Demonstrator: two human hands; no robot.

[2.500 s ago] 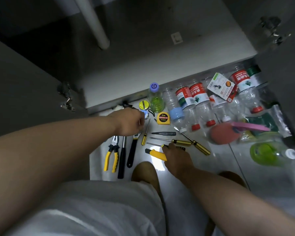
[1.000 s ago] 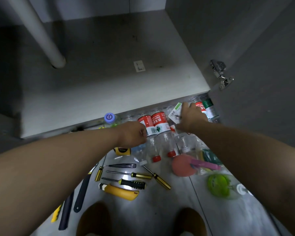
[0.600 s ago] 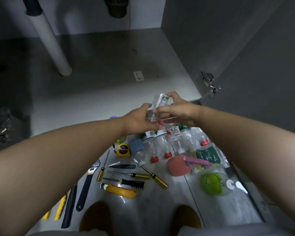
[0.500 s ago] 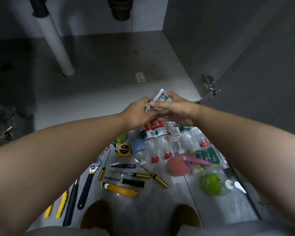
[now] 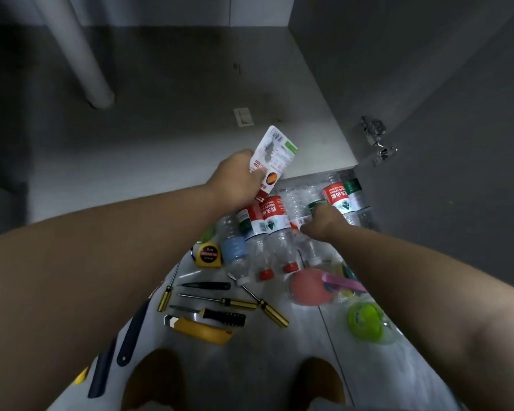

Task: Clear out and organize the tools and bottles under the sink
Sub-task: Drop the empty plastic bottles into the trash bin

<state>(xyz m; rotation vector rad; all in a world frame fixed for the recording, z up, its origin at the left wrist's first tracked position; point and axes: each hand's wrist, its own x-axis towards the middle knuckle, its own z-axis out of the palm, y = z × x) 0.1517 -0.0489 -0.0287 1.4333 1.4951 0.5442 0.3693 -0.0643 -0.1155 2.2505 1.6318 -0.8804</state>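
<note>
L hand [image 5: 238, 180]: thumb + fingers pinch packet [image 5: 275, 157] at its lower end, raised over cabinet floor [image 5: 161, 137]. R hand [image 5: 321, 222]: knuckles-up on clear bottle [image 5: 306, 246], in bottle row [image 5: 272, 221] just below L hand. Fingers hidden, so grip can't be confirmed.

Risk: pulling one bottle may roll touching neighbours twd screwdrivers [image 5: 220, 301]. An end-only pinch may let the packet slip.

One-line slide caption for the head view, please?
Left hand holds a white-and-red packet by the open cabinet; right hand reaches among water bottles lying beside the tools.
</note>
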